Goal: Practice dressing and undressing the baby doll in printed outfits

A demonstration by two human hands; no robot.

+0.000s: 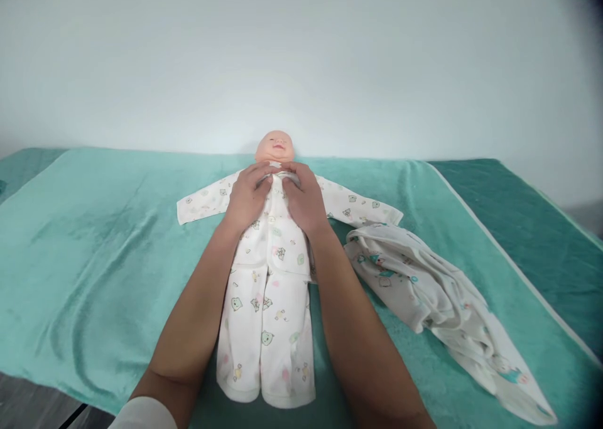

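Observation:
A baby doll (275,145) lies on its back, its head toward the wall. It wears a white baby jacket (285,244) with small animal prints, and matching white pants (264,338) reach toward me. The jacket's sleeves stretch out to both sides. At the top of the jacket's front, just below the doll's chin, my left hand (249,193) grips the cloth near the collar, thumb and fingers bent. Opposite it, my right hand (305,196) holds the other side of the collar area. The two hands almost meet. The cloth right under my fingers is partly hidden.
To the right lies a crumpled white baby garment (424,284) with teal prints, close to the jacket's sleeve. A light green blanket (108,247) covers the table, with a darker green cloth (527,240) showing at the right. A pale wall (301,58) stands behind.

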